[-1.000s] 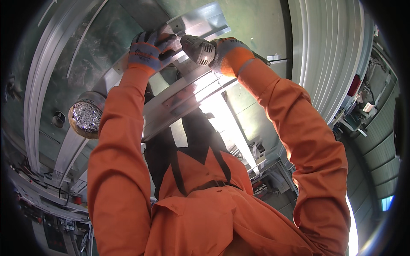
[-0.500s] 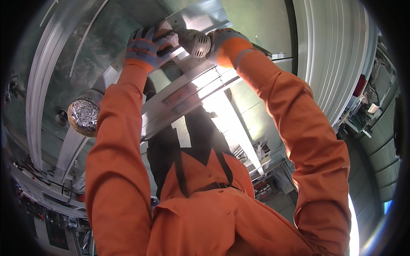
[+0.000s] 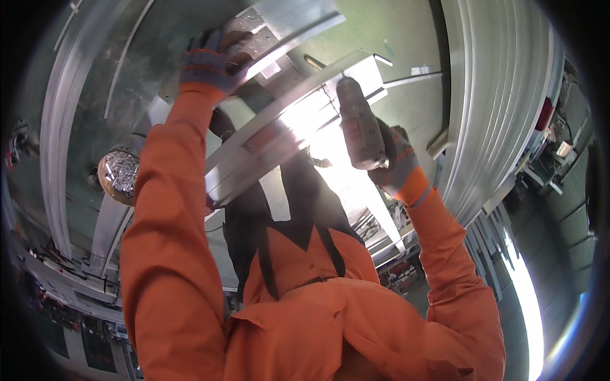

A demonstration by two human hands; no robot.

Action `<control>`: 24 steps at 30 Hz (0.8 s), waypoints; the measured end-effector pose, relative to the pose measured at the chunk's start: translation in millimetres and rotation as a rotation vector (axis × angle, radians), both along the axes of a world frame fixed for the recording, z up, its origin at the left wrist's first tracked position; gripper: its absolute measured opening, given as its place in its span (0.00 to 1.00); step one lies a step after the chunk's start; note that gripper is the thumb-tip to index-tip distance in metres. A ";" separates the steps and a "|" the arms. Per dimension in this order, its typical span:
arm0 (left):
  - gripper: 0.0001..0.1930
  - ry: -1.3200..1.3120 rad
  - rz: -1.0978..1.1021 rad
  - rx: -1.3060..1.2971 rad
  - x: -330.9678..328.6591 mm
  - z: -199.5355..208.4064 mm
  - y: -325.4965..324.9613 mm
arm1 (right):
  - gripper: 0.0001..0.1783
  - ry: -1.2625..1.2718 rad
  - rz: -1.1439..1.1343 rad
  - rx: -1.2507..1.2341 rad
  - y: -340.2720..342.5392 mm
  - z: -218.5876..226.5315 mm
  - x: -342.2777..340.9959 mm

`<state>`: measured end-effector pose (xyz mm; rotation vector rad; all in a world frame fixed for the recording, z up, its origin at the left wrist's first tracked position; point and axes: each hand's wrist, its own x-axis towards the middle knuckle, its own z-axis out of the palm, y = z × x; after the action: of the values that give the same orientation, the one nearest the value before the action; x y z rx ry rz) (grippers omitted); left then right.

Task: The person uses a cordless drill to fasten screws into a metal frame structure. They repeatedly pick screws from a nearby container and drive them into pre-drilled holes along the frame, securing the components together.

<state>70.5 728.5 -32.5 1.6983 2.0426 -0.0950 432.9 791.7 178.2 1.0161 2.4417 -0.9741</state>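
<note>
My right hand, in a grey and orange glove, is wrapped around a cordless drill. The drill's front end points away from me, over the near metal profile. My left hand, gloved alike, grips the left end of the far metal profile, its thumb apart from its fingers. Motion smears that hand, and part of its grip is hidden. Both silvery profiles lie slanted across a green-grey work surface.
A round tub full of small shiny metal fasteners stands beside my left forearm. Long pale profiles are stacked along the right, and more long profiles run along the left. A small pale piece lies on the far right of the surface.
My right hand has drawn the drill back from the far profile, toward me and to the right. My left hand stays near the same profile end, shifted slightly left.
</note>
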 end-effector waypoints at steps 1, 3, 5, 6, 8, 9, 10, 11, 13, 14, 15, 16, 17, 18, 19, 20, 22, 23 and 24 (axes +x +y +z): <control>0.32 0.049 -0.018 0.069 -1.9 -11.0 -5.2 | 0.41 -0.036 -0.108 -0.050 -13.9 -3.7 22.6; 0.32 0.137 -0.056 0.198 -9.1 -40.2 -22.5 | 0.40 -0.112 -0.333 -0.158 -59.2 -17.2 69.3; 0.31 0.106 -0.053 0.159 -4.9 -25.0 -12.5 | 0.38 -0.304 -0.488 -0.169 -105.2 -58.2 109.6; 0.32 0.122 -0.078 0.133 -6.0 -19.6 -9.7 | 0.38 -0.393 -0.578 -0.172 -124.9 -81.0 120.4; 0.32 0.213 -0.156 0.168 -13.5 -35.0 -16.5 | 0.39 -0.455 -0.739 -0.175 -165.4 -131.4 147.8; 0.31 0.210 -0.136 0.147 -15.9 -42.3 -16.3 | 0.41 -0.549 -0.677 -0.089 -175.8 -149.8 150.5; 0.30 0.209 -0.118 0.122 -16.3 -46.6 -15.5 | 0.43 -0.643 -0.618 -0.006 -186.4 -168.4 152.4; 0.30 0.210 -0.099 0.095 -18.0 -49.1 -18.4 | 0.43 -0.639 -0.643 -0.016 -194.8 -181.7 153.3; 0.28 0.182 -0.145 0.263 -23.0 -47.4 -20.1 | 0.44 -0.623 -0.691 -0.034 -205.1 -203.8 146.6; 0.27 0.169 -0.169 0.349 -25.4 -43.2 -19.6 | 0.43 -0.651 -0.759 -0.096 -207.8 -206.7 143.4; 0.28 0.082 -0.143 0.398 -18.2 -41.5 -21.4 | 0.44 -0.676 -0.763 -0.107 -209.4 -206.1 143.0; 0.29 -0.002 -0.125 0.442 3.6 -19.9 -16.5 | 0.44 -0.696 -0.770 -0.126 -212.0 -205.7 145.5; 0.30 -0.079 -0.106 0.494 14.0 -1.3 -10.6 | 0.45 -0.706 -0.776 -0.138 -210.5 -205.5 146.1; 0.29 -0.106 -0.141 0.508 10.8 1.5 -8.4 | 0.50 -0.746 -0.797 -0.225 -204.1 -204.6 145.5; 0.28 -0.059 -0.196 0.507 8.3 0.6 -2.4 | 0.54 -0.817 -0.732 -0.160 -209.7 -208.0 151.9; 0.27 0.008 -0.234 0.497 0.7 -1.8 -4.2 | 0.56 -0.786 -0.739 -0.179 -198.3 -195.8 137.7; 0.25 0.120 -0.221 0.435 -40.4 -50.5 -29.9 | 0.57 -0.625 -0.779 -0.126 -170.7 -160.2 105.3; 0.25 0.063 -0.143 0.407 -45.6 -58.0 -32.3 | 0.51 -0.491 -0.893 -0.077 -171.2 -164.6 113.4; 0.25 0.004 -0.069 0.374 -49.5 -60.3 -34.6 | 0.46 -0.350 -0.996 -0.030 -173.2 -169.1 122.1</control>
<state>21.0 693.9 -92.8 1.9882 2.1025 0.2790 555.0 618.5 9.1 2.2394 1.5670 -0.9437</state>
